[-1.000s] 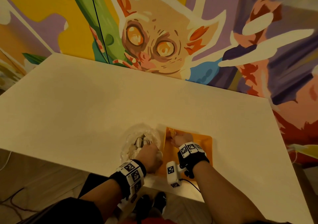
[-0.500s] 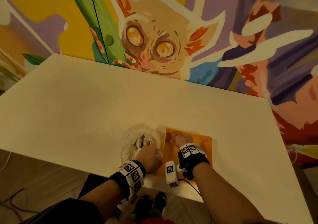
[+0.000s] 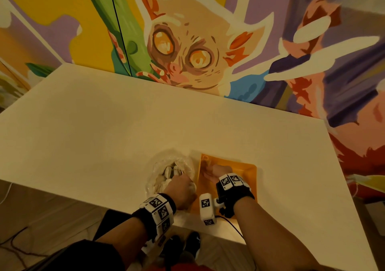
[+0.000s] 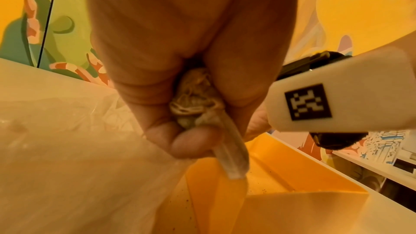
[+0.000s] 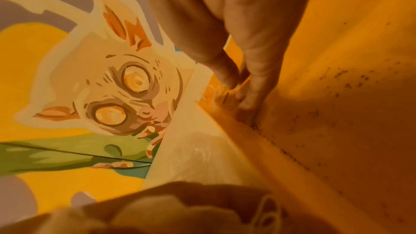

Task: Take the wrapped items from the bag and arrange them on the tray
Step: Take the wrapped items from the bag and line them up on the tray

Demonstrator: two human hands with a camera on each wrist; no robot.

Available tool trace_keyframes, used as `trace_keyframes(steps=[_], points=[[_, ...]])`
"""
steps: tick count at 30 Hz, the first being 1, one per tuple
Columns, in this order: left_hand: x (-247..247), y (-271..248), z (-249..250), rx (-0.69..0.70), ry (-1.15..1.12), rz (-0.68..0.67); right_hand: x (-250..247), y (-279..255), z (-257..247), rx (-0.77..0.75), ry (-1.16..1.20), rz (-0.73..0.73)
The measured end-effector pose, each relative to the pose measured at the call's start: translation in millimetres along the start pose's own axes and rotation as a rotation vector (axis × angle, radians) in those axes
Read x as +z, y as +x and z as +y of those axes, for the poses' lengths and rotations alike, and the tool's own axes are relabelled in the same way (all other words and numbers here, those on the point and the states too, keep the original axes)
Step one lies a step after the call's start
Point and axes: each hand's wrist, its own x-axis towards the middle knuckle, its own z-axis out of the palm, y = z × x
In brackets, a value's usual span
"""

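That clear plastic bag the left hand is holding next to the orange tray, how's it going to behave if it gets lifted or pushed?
Probably floppy: the bag lies crumpled, and its bunched film is gripped in the left hand. Likely light, so a push may slide or deform it rather than tip it. The wrapped items inside could shift or spill toward the tray.

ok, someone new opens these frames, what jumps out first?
The mural of a wide-eyed cat-like creature fills the wall behind the white table. Near the table's front edge, the left hand grips the bunched rim of a clear plastic bag of wrapped items. Beside it, the right hand reaches into the orange tray, fingertips at its far left corner.
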Motion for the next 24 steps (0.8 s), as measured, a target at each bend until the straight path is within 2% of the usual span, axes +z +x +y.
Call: trace_keyframes(steps=[2,5,11,15,17,19,21,24], points=[[0,0,0,0.002,-0.017,-0.015,5,-7,1,-0.014,0.025,-0.093],[2,1,-3,0.021,-0.004,-0.035,8,-17,-1,-0.08,0.038,-0.087],[3,4,-7,0.005,-0.027,-0.034,14,-30,-2,-0.07,0.055,-0.069],[-1,5,-13,0.005,-0.13,-0.03,3,-26,3,-0.092,0.043,-0.064],[-7,5,-18,-0.005,-0.299,-0.028,-3,-28,3,-0.111,0.007,-0.077],[-13,1,-20,-0.047,-0.596,-0.004,-7,-31,1,-0.144,-0.043,-0.102],[-18,-1,-22,-0.093,-0.859,0.036,-8,-42,-1,-0.228,-0.151,-0.135],[-22,0,-23,-0.166,-1.116,0.039,-8,-56,1,-0.352,-0.295,-0.25]])
